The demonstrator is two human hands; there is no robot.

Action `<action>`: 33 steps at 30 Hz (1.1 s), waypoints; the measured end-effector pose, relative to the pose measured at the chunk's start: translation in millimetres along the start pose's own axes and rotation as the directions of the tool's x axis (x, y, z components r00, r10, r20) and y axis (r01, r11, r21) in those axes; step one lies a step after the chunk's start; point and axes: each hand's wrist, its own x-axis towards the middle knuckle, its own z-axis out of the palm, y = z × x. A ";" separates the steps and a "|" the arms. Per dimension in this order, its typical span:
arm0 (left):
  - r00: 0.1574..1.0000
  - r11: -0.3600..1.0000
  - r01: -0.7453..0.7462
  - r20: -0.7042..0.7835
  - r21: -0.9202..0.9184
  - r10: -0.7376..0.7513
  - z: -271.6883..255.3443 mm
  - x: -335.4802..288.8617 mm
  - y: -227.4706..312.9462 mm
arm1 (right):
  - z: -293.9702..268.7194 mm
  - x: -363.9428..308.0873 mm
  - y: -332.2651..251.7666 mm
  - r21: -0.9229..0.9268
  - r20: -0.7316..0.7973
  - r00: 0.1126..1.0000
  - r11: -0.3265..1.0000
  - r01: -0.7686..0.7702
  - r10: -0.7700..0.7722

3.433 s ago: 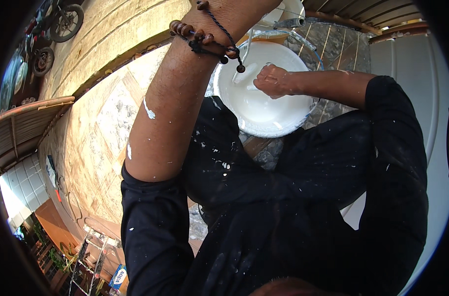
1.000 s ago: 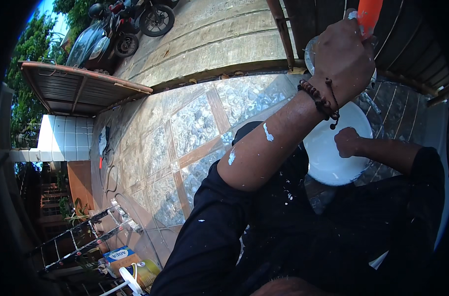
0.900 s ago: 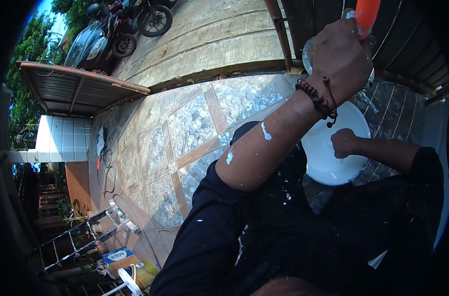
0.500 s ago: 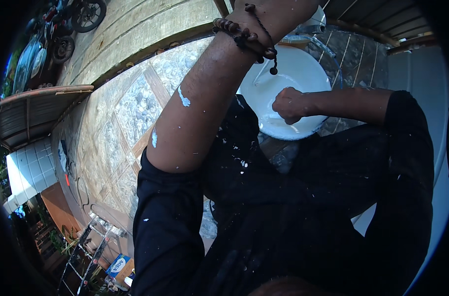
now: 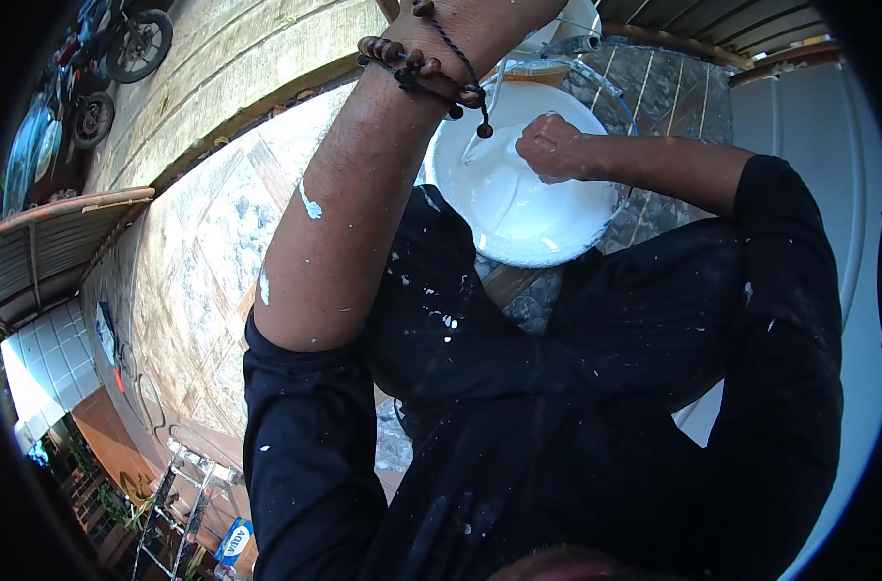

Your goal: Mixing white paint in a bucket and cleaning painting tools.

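Note:
My left forearm [image 5: 359,174] reaches up past the top edge, with a beaded bracelet [image 5: 417,68] at the wrist and pale paint flecks on the skin. The left hand itself is cut off by the frame. Below and right of it stands a round white basin [image 5: 470,228] with white liquid in it. Over its right side my right hand [image 5: 552,147] is closed in a fist; what it grips, if anything, is hidden. A thin pale strand [image 5: 496,102] crosses the basin's upper left part. A white container [image 5: 581,17] with a grey spout-like end shows beyond the rim.
Patterned tiles [image 5: 218,223] cover the floor, beside a concrete ledge [image 5: 257,58]. Motorbikes [image 5: 92,107] stand at the far left. A paint-spattered ladder [image 5: 180,494] and a blue-and-white box [image 5: 234,542] lie lower left. A pale panel [image 5: 799,126] flanks my right side.
The view has shifted, so most things sit further left. My right fist is now higher over the basin, closer to its far side, and more of the basin shows.

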 end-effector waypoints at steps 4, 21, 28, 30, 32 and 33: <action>1.000 1.000 0.030 0.001 0.000 -0.030 -6.2 -2.3 -2.6 | -11.3 5.9 9.9 -0.033 -0.022 0.999 0.999 -0.038 0.038; 0.999 0.999 -0.043 -0.001 -0.009 0.043 0.1 5.5 -4.1 | 6.9 24.6 15.7 0.735 0.443 0.725 0.250 -0.631 0.528; 0.995 0.995 -0.102 -0.019 -0.007 0.102 -7.9 6.0 -8.7 | 29.0 39.4 -5.9 0.791 0.481 0.790 0.200 -0.578 0.380; 0.998 0.998 -0.058 0.001 -0.030 0.058 -9.6 5.1 -8.8 | 28.0 42.9 -6.9 0.677 0.450 0.848 0.512 -0.529 0.281; 0.999 0.999 -0.033 -0.006 -0.026 0.033 -9.4 4.0 -7.9 | 23.2 43.5 -7.4 0.616 0.338 0.913 0.679 -0.399 0.229; 1.000 0.999 -0.028 -0.013 -0.022 0.028 -8.7 3.2 -7.2 | 20.0 41.7 -8.0 0.474 0.296 0.945 0.838 -0.269 0.135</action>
